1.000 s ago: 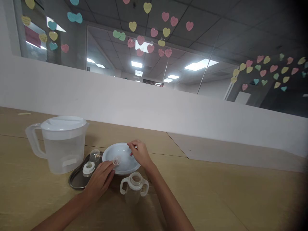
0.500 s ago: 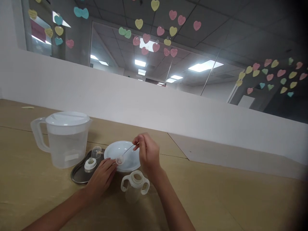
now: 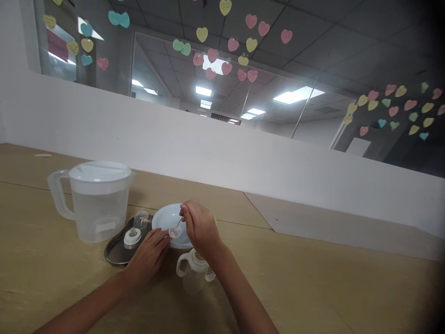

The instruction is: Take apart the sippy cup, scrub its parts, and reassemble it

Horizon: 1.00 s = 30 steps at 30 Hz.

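Observation:
My left hand [image 3: 149, 254] pinches a small clear round piece [image 3: 174, 232], like a bottle nipple, by its edge over the near left side of a white bowl [image 3: 163, 218]. Closed around a thin rod [image 3: 180, 221], my right hand [image 3: 200, 228] is above the bowl, with the rod's tip at the clear piece. Just below my right hand stands a two-handled clear bottle [image 3: 193, 273] without a lid, its mouth partly hidden. A dark metal tray [image 3: 114, 253] left of my left hand carries a white ring [image 3: 132, 237] and a clear dome cap [image 3: 141, 220].
A lidded translucent pitcher [image 3: 100, 204] containing liquid stands on the table [image 3: 313, 287] at the left, behind the tray. A white low wall [image 3: 208, 153] runs along the table's back, with a window above it bearing heart-shaped notes.
My right hand has moved left and slightly down, bringing the rod more upright at the clear piece. It now covers part of the bowl and the bottle's mouth. My left hand keeps its hold.

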Each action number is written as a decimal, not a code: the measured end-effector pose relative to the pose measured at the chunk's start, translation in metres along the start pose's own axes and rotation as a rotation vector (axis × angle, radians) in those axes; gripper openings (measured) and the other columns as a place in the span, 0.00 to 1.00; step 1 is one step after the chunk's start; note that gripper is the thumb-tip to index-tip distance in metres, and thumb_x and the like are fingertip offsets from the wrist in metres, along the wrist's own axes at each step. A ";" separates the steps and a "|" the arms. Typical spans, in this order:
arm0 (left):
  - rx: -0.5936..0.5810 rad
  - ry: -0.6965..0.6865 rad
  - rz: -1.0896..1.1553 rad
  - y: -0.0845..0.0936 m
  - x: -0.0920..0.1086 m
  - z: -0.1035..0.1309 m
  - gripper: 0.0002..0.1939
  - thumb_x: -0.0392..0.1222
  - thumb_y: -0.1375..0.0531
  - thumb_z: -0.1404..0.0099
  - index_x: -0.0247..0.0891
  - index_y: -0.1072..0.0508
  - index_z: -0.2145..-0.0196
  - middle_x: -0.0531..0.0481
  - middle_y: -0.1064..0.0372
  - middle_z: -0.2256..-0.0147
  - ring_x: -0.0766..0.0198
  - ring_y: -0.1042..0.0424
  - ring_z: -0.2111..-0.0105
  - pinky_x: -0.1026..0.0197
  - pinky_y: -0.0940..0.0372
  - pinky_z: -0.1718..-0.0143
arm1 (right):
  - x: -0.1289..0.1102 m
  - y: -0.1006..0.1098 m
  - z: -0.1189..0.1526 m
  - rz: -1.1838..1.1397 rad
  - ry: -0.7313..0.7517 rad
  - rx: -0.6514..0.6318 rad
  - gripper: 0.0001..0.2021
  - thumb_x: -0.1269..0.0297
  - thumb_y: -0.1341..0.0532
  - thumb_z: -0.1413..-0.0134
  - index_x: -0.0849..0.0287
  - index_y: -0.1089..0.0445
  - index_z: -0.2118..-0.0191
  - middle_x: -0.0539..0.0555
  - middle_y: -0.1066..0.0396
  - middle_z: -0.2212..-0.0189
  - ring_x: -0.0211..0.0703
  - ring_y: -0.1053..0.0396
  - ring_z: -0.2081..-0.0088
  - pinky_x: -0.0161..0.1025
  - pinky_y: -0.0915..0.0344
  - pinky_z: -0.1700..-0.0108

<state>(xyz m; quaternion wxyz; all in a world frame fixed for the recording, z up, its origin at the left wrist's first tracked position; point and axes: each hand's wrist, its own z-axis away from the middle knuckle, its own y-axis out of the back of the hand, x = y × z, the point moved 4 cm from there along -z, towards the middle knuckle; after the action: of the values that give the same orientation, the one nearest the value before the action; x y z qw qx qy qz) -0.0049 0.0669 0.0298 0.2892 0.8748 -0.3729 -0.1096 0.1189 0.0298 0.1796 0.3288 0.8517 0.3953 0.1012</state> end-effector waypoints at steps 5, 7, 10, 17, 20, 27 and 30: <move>0.023 -0.007 0.012 0.002 0.001 -0.001 0.14 0.33 0.51 0.33 0.41 0.34 0.52 0.48 0.32 0.55 0.59 0.34 0.56 0.53 0.37 0.51 | -0.004 -0.002 -0.001 0.040 0.061 -0.026 0.17 0.67 0.58 0.33 0.60 0.36 0.69 0.51 0.34 0.77 0.36 0.37 0.75 0.33 0.43 0.70; 0.020 0.016 0.035 0.002 0.000 -0.001 0.15 0.34 0.52 0.33 0.41 0.36 0.50 0.48 0.33 0.54 0.60 0.34 0.55 0.54 0.37 0.51 | -0.006 -0.002 -0.002 0.046 0.080 -0.064 0.17 0.67 0.57 0.33 0.60 0.36 0.70 0.50 0.35 0.77 0.36 0.38 0.75 0.33 0.44 0.71; 0.052 0.041 0.070 0.003 -0.002 0.000 0.18 0.35 0.52 0.32 0.41 0.40 0.46 0.45 0.36 0.50 0.60 0.36 0.51 0.56 0.37 0.51 | -0.010 -0.002 -0.003 0.039 0.114 -0.122 0.17 0.67 0.56 0.34 0.60 0.36 0.71 0.49 0.35 0.78 0.36 0.39 0.75 0.34 0.46 0.72; 0.038 0.047 0.178 0.004 -0.003 0.004 0.24 0.36 0.52 0.33 0.46 0.48 0.40 0.46 0.40 0.44 0.59 0.39 0.45 0.54 0.39 0.46 | -0.005 0.002 -0.005 -0.001 0.001 -0.201 0.14 0.71 0.49 0.37 0.60 0.38 0.75 0.47 0.38 0.80 0.34 0.43 0.78 0.32 0.48 0.74; -0.030 0.144 0.233 0.005 -0.005 0.002 0.18 0.39 0.51 0.33 0.46 0.39 0.45 0.46 0.40 0.44 0.59 0.39 0.45 0.52 0.40 0.45 | -0.003 0.005 -0.006 -0.025 -0.052 -0.208 0.14 0.71 0.48 0.37 0.60 0.37 0.75 0.46 0.39 0.81 0.33 0.43 0.78 0.31 0.49 0.74; -0.012 0.368 0.374 0.009 -0.012 -0.005 0.12 0.46 0.51 0.33 0.40 0.32 0.58 0.44 0.38 0.47 0.57 0.37 0.47 0.52 0.38 0.48 | -0.007 0.013 -0.006 -0.034 -0.061 -0.203 0.15 0.68 0.50 0.36 0.60 0.36 0.75 0.47 0.37 0.79 0.32 0.42 0.77 0.31 0.49 0.73; -0.004 0.348 0.396 0.007 -0.010 -0.007 0.15 0.46 0.50 0.33 0.41 0.33 0.52 0.45 0.36 0.48 0.58 0.37 0.47 0.51 0.39 0.47 | -0.015 0.016 -0.006 -0.072 -0.013 -0.196 0.15 0.69 0.51 0.36 0.60 0.36 0.75 0.47 0.37 0.79 0.33 0.42 0.76 0.31 0.48 0.72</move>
<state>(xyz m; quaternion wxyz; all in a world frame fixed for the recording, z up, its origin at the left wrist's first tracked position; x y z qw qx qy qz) -0.0134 0.0734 0.0391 0.3665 0.7900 -0.4812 0.1006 0.1163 0.0142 0.1956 0.4165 0.8013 0.4118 0.1217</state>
